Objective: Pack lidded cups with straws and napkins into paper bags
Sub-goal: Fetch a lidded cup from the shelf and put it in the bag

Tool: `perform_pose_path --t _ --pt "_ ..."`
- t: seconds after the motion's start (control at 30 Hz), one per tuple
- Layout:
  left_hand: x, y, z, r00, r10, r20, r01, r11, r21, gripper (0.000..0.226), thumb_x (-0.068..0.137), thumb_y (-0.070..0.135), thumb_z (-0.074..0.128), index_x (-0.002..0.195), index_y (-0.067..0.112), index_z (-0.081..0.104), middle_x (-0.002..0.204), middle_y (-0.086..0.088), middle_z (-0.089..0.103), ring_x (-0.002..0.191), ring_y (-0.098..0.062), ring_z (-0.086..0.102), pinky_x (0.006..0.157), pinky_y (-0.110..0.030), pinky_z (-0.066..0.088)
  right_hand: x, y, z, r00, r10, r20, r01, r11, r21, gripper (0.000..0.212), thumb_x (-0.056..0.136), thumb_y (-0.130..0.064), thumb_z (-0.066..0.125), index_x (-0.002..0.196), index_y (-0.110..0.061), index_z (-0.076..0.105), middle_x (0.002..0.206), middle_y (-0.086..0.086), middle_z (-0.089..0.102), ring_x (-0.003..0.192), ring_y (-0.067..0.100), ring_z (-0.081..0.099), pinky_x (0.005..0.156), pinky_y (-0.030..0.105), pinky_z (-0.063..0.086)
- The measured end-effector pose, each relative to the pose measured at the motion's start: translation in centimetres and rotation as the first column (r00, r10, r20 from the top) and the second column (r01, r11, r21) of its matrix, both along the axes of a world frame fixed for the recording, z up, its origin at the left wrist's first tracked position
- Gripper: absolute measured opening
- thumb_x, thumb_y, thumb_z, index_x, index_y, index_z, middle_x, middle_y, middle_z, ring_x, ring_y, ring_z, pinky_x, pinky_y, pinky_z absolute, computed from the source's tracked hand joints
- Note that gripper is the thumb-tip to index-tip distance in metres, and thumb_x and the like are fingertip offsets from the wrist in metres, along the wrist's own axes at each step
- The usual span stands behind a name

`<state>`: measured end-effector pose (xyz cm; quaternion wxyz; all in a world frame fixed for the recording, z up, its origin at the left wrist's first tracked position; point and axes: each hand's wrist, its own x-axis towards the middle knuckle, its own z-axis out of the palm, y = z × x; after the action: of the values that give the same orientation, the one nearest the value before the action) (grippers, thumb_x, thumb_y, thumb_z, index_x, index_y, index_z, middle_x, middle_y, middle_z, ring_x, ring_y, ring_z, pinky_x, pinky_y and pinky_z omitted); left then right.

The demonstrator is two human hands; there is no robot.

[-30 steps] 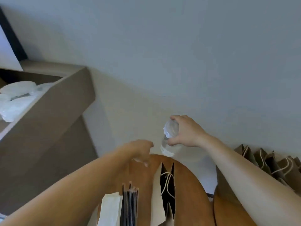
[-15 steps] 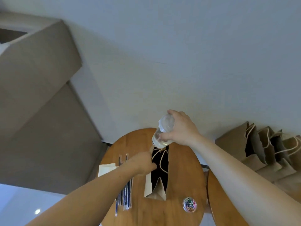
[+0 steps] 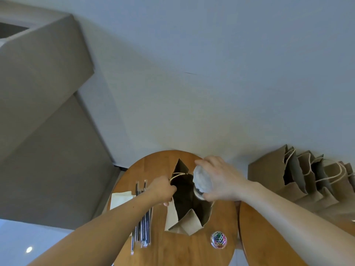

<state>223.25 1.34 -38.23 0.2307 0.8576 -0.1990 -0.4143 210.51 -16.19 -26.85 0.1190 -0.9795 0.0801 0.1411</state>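
The right hand (image 3: 221,181) has its fingers curled round a clear lidded cup (image 3: 201,181), tilted at the open mouth of the paper bag (image 3: 184,223) on the round bench (image 3: 172,250). The hand hides part of the cup. The bag's inside is too dark to see. The left hand (image 3: 161,191) grips the bag's left edge. Straws (image 3: 144,227) and napkins (image 3: 121,198) lie left, partly under that arm. Paper clips (image 3: 219,239) sit near the bench's right edge. More bags (image 3: 307,179) stand far right, cut off.
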Motion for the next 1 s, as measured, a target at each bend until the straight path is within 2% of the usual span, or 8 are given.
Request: perform_pose_path --t 0.1,0.23,0.47,0.57,0.7,0.77,0.9,1.0 --pt "-0.1 0.2 0.0 1.0 0.007 -0.007 -0.007 1.0 -0.02 0.01 0.094 0.027 0.055 0.087 0.02 0.056 0.057 0.003 0.067 0.052 -0.009 0.07 0.051 -0.019 0.051 -0.1 0.9 -1.7 0.983 0.158 -0.092 -0.169 0.978 -0.122 0.094 0.07 -0.057 0.07 0.146 -0.028 0.023 0.144 0.001 0.031 0.13 0.023 0.034 0.1 0.032 0.044" --pt "-0.3 0.3 0.2 1.0 0.004 0.004 -0.004 0.999 -0.033 0.008 0.095 0.028 0.054 0.09 0.023 0.051 0.065 0.001 0.069 0.053 -0.008 0.07 0.065 -0.026 0.059 0.1 2.6 -4.4 0.957 0.157 -0.243 -0.202 0.964 -0.172 0.095 0.071 -0.057 0.07 0.145 -0.018 0.025 0.14 0.011 0.037 0.121 0.032 0.043 0.092 0.036 0.05" --pt "-0.1 1.4 0.7 1.0 0.006 0.002 -0.006 0.998 -0.063 0.007 0.096 0.027 0.052 0.09 0.023 0.052 0.07 0.0 0.069 0.056 -0.009 0.07 0.07 -0.027 0.06 0.4 3.5 -9.0 0.903 -0.101 -0.418 0.079 0.994 -0.071 0.105 0.073 -0.054 0.073 0.151 -0.019 0.011 0.144 0.016 0.027 0.127 0.041 0.039 0.102 0.042 0.044" --pt "-0.2 1.7 0.7 0.999 0.029 -0.014 -0.03 0.998 -0.054 0.006 0.096 0.026 0.053 0.092 0.021 0.054 0.068 0.001 0.069 0.055 -0.009 0.07 0.067 -0.024 0.06 1.1 4.1 -11.4 0.894 -0.187 -0.408 0.168 0.982 -0.082 0.105 0.073 -0.053 0.076 0.15 -0.02 0.011 0.144 0.016 0.025 0.129 0.042 0.037 0.103 0.043 0.043" --pt "-0.3 2.1 0.8 0.998 0.034 -0.054 -0.038 0.997 -0.071 0.004 0.095 0.025 0.054 0.097 0.021 0.055 0.071 0.001 0.068 0.056 -0.007 0.07 0.057 -0.018 0.054 2.4 5.2 -14.9 0.902 -0.202 -0.382 0.171 0.979 -0.114 0.107 0.073 -0.048 0.077 0.15 -0.022 0.008 0.146 0.016 0.023 0.129 0.041 0.035 0.102 0.045 0.044" --pt "-0.4 2.3 0.7 0.998 0.03 -0.054 -0.034 0.996 -0.082 0.006 0.095 0.025 0.054 0.1 0.022 0.054 0.076 0.0 0.068 0.058 -0.009 0.07 0.058 -0.018 0.056 3.0 5.7 -16.5 0.902 -0.193 -0.385 0.153 0.979 -0.131 0.102 0.077 -0.046 0.073 0.15 -0.02 0.006 0.147 0.018 0.02 0.131 0.043 0.034 0.102 0.047 0.044" --pt "-0.5 2.3 0.8 0.999 0.025 -0.035 -0.028 0.995 -0.099 0.007 0.094 0.022 0.055 0.089 0.026 0.054 0.077 0.001 0.066 0.064 -0.011 0.071 0.06 -0.018 0.057 3.4 6.2 -19.2 0.936 -0.122 -0.33 0.083 0.988 -0.132 0.082 0.088 -0.035 0.062 0.15 -0.016 0.011 0.147 0.02 0.023 0.129 0.043 0.036 0.103 0.047 0.041" --pt "-0.5 2.1 1.1 0.999 0.023 -0.033 -0.026 0.995 -0.097 0.003 0.092 0.022 0.054 0.09 0.023 0.057 0.081 -0.003 0.067 0.069 -0.016 0.071 0.069 -0.029 0.062 3.1 6.4 -21.1 0.933 -0.058 -0.355 -0.014 0.981 -0.195 0.079 0.091 -0.032 0.057 0.151 -0.012 0.011 0.146 0.023 0.025 0.126 0.044 0.039 0.1 0.046 0.041"
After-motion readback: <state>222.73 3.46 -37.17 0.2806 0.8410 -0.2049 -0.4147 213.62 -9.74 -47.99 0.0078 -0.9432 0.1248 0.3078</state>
